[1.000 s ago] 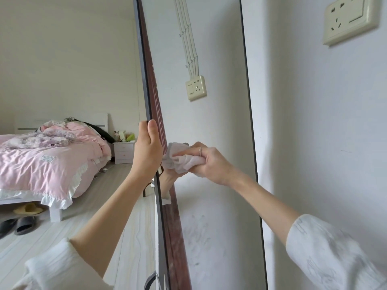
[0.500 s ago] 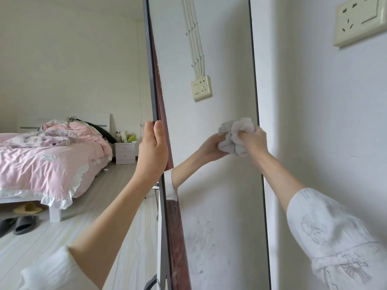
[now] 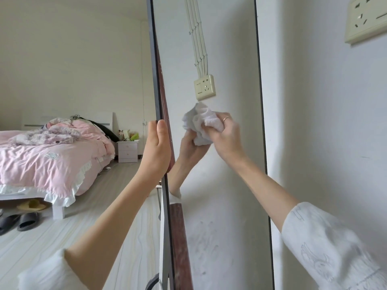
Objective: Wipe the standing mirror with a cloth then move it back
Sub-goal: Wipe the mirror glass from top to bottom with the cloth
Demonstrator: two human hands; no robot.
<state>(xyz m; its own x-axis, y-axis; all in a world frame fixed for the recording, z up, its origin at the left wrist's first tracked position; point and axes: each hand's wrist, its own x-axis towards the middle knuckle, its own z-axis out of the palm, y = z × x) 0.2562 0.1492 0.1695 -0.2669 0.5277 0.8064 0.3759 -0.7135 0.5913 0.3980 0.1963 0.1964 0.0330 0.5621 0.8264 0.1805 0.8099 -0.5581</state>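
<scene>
Two hands are engaged: the mirror point(image 3: 219, 185) edge is clasped by the left hand point(image 3: 156, 151). A bunched cloth point(image 3: 199, 124) is gripped in the right hand point(image 3: 227, 139) and pressed against the glass.

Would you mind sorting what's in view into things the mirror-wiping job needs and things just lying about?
Job: tall black-framed standing mirror; crumpled white cloth; right hand; left hand.

Lying about: pink-quilted bed; grey slippers; white bedside cabinet; cream wall socket.

The mirror point(image 3: 219, 206) is cut off at top and bottom edges; the left hand's point(image 3: 156, 151) fingers are hidden behind its frame.
</scene>
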